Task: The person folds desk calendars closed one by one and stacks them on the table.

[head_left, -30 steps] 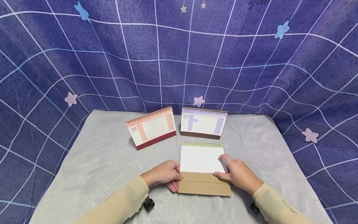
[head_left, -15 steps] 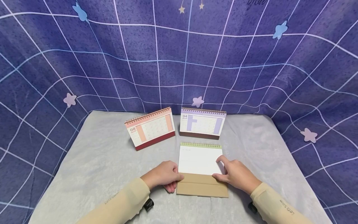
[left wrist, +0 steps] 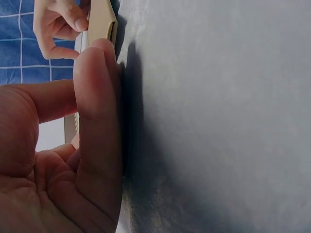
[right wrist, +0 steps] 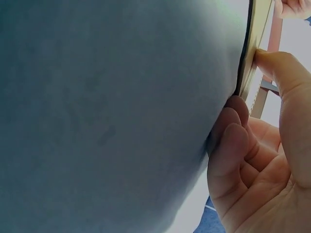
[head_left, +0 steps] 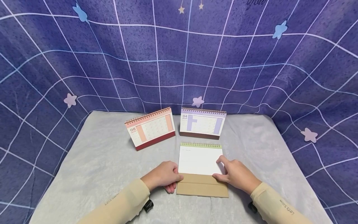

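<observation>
A desk calendar (head_left: 200,160) with a green spiral-bound top, a blank white page and a brown cardboard base (head_left: 202,188) lies low on the table in the head view. At its left edge my left hand (head_left: 165,175) pinches the cardboard, thumb above and the other fingers curled beside and below. My right hand (head_left: 236,174) holds the opposite edge, its thumb on the cardboard and its index finger bent over the page. In the right wrist view the thumb presses the edge of the cardboard base (right wrist: 250,60), while the other fingers curl at the tabletop.
Behind it stand two more desk calendars: an orange one marked 08 (head_left: 152,127) at left and a purple one marked 04 (head_left: 202,123) at right. A grey cloth covers the table (head_left: 98,155). A blue-purple grid curtain (head_left: 173,71) hangs around the back and sides.
The calendar and both hands have shifted slightly left and its base has turned a little in the head view, mostly in the first half second. Both hands keep their hold.
</observation>
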Available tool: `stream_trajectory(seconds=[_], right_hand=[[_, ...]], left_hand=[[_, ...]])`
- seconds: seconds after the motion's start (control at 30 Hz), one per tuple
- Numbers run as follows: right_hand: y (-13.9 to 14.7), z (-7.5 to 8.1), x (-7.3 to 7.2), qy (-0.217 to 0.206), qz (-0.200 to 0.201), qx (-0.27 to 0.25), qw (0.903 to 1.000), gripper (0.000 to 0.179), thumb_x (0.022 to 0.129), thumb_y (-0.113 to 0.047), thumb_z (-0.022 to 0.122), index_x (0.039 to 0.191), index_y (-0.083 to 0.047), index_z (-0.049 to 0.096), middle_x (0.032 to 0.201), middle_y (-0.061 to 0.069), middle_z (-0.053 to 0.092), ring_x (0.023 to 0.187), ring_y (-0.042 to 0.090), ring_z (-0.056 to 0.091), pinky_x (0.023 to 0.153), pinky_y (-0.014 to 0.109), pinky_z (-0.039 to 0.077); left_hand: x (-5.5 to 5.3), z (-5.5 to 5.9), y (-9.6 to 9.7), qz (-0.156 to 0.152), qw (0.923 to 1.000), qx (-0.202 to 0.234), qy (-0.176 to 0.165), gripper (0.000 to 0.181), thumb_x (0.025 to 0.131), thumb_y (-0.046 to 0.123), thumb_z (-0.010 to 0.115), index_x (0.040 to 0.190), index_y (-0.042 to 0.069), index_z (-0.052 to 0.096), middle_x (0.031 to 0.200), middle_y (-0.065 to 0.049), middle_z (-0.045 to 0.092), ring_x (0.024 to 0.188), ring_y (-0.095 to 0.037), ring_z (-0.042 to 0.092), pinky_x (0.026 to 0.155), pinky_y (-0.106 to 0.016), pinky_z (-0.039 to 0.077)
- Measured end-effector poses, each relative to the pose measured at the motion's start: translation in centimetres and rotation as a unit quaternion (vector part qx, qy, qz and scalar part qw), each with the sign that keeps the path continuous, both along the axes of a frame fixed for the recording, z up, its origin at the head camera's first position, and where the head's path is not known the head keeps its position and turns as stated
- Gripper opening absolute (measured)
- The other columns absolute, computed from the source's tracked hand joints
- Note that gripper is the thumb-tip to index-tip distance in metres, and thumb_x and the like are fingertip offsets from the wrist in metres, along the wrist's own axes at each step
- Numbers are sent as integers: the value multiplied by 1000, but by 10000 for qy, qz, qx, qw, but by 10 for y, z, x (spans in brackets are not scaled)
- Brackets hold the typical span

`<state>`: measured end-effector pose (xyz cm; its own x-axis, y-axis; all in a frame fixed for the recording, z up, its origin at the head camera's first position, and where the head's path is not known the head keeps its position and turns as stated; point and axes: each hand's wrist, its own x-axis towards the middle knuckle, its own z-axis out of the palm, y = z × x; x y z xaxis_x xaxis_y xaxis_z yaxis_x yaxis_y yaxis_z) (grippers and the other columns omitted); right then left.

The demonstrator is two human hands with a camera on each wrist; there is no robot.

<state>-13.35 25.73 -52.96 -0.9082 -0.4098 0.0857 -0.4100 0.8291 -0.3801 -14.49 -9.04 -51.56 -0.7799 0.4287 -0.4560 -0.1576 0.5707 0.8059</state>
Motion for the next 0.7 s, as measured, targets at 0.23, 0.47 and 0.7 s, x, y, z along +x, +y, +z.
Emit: stream_trajectory(seconds=[0.23,0.47,0.7], right_hand=[[1,4,-1,-54,-135,-268,9995,44,100,-45,95,125,-15,74,67,-19,56,62,-4,48,63,23,48],[2,12,-6,283,-570,-590,9962,38,101,-35,95,124,-13,74,67,-19,60,62,-6,49,63,23,49],[3,23,-15,426,-1021,-880,9900,37,103,-26,92,129,-6,74,80,-8,69,69,1,58,68,25,53]], left_hand=[[-1,2,-2,43,10000,-50,72,32,107,18,83,85,7,63,62,-4,73,46,-7,67,50,-28,64],[-14,13,-11,288,9947,-446,878,31,107,27,87,91,10,66,65,-6,75,53,-11,70,58,-26,61],[-32,20,-14,957,9724,-704,2008,33,105,32,88,124,8,76,114,-8,83,85,-16,79,76,-34,65]])
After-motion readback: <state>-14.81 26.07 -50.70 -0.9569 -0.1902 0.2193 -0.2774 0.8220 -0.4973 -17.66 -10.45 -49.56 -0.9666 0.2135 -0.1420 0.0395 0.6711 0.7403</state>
